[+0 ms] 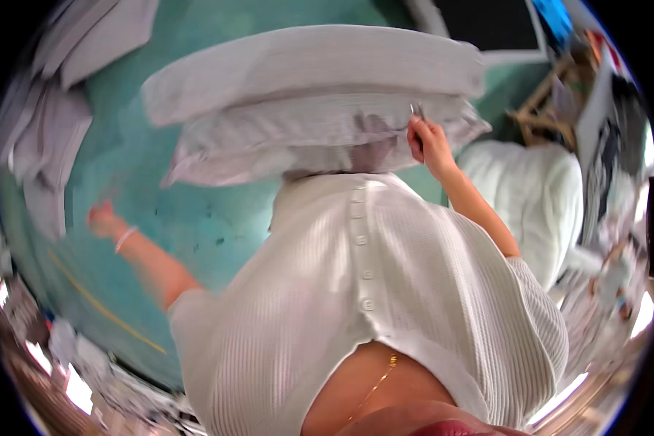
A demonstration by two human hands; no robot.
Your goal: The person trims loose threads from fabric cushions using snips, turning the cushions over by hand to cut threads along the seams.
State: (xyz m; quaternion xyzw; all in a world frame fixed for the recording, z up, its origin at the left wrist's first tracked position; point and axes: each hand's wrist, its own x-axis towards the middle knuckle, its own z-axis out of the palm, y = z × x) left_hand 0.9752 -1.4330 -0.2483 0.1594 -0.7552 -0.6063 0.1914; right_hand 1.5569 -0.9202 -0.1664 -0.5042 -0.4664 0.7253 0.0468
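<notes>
Two long pale grey cushion-like pieces lie one behind the other in front of my body, the smooth far one (pixel 312 69) resting against the wrinkled near one (pixel 269 138). My right hand (pixel 427 142) is closed above the right part of the near piece, around a small metal tool (pixel 416 110) whose tips stick up past the fingers; it looks like snips. Out to the left, away from the cushions, my left hand (pixel 105 220) hangs over the green floor, smeared by motion. Its fingers cannot be made out.
Grey fabric pieces (pixel 47 131) are stacked at the left. A white padded bundle (pixel 523 189) stands close by my right arm, with a wooden frame (pixel 545 109) behind it. A black panel with a pale edge (pixel 487 25) is at the upper right. A yellow line (pixel 105 309) crosses the floor.
</notes>
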